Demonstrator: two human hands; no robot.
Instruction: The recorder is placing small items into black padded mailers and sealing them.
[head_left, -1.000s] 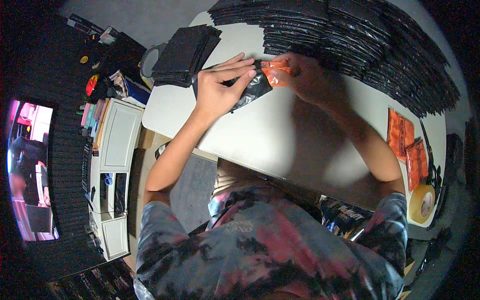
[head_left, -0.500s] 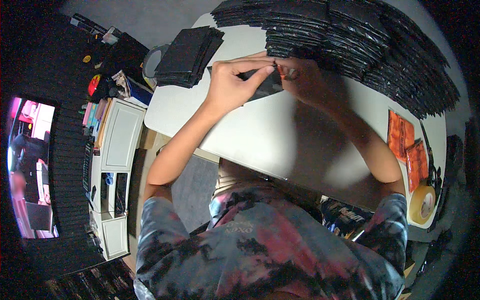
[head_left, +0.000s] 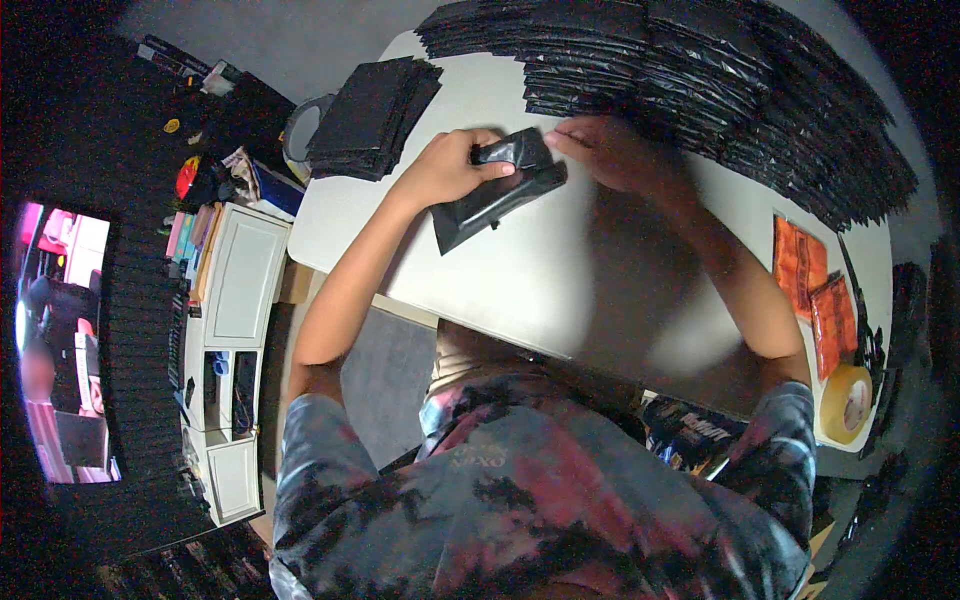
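Note:
A glossy black plastic bag point(head_left: 500, 195), partly folded over and wrinkled, is tilted above the white table. My left hand point(head_left: 450, 168) is closed on its left part, with the thumb lying across the front. My right hand point(head_left: 610, 155) is in shadow at the bag's upper right edge. Its fingertips look pinched together at that edge, though the grip is hard to make out. The nearest things are a stack of flat black bags point(head_left: 370, 115) to the left and long rows of black packets point(head_left: 660, 70) behind my hands.
On the right of the white table point(head_left: 480, 290) lie orange packets point(head_left: 800, 262) and a roll of clear tape point(head_left: 845, 405). A white cabinet point(head_left: 240, 265) with books on top stands to the left, near a lit screen point(head_left: 65, 340). A round grey object point(head_left: 305, 130) sits beyond the table's left edge.
The black bag has come up from flat on the table and turned, with its folded face now showing. My left hand has shifted down and left; orange is no longer visible at my right fingers.

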